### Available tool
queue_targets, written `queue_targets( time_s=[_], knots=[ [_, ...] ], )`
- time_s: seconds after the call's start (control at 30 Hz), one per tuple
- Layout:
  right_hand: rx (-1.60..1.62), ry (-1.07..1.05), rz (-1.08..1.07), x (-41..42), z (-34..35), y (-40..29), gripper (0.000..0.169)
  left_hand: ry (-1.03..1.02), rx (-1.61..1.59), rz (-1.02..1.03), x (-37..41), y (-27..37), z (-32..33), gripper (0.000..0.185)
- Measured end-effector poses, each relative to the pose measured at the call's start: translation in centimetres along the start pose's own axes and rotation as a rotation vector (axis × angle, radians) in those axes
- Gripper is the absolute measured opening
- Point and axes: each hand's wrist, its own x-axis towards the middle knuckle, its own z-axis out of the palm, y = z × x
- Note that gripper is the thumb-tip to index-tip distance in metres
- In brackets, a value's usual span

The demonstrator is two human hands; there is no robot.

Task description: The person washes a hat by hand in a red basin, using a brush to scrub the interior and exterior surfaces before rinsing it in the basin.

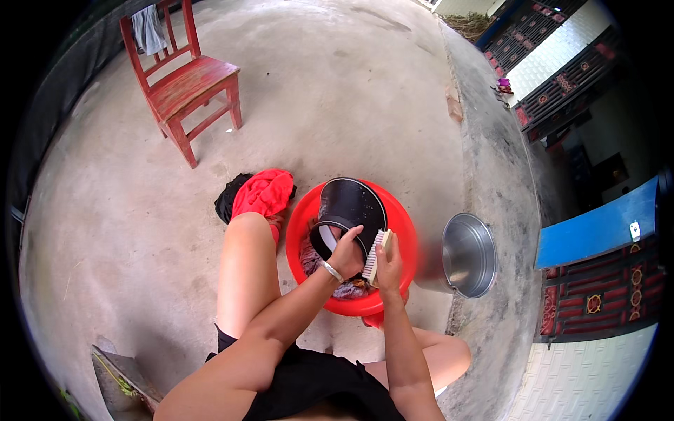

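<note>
A red plastic basin (403,221) stands on the floor between my knees. Inside it, a black rubber boot (350,202) lies over wet cloth (311,259); whether it is all one boot is partly hidden. My left hand (346,256), with a silver bangle at the wrist, grips the boot's near edge around its pale-lined opening. In my right hand (388,263) is a scrubbing brush (378,257) with a cream back and white bristles, held upright. Its bristles face left, close beside the black item; contact is unclear.
A metal bucket (468,255) stands right of the basin. Red cloth (263,192) and black cloth (227,197) lie beyond my left knee. Farther left is a red wooden chair (189,87) with a grey cloth (149,29) on its back. A brick (454,104) lies on the concrete.
</note>
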Motion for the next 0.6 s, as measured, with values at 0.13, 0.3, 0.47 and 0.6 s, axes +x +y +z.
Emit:
queue_targets(
  time_s=[0.13,0.3,0.47,0.6],
  knots=[
    [0.413,0.153,0.12,-0.3,-0.9,0.7,0.059,-0.177,-0.044,-0.044,-0.6,-0.1,0.7,0.046],
    [0.289,0.037,0.138,-1.5,0.6,-2.1,0.052,0.15,0.095,0.03,-0.4,-1.8,-1.0,0.063],
    [-0.341,-0.185,-0.244,-7.1,0.8,-5.8,0.056,0.111,-0.007,-0.084,-0.3,-0.8,-2.7,0.073],
    [-0.605,-0.116,-0.231,-3.7,-0.7,-4.3,0.058,0.115,0.078,-0.188,-0.7,-2.6,-0.9,0.07]
  ],
)
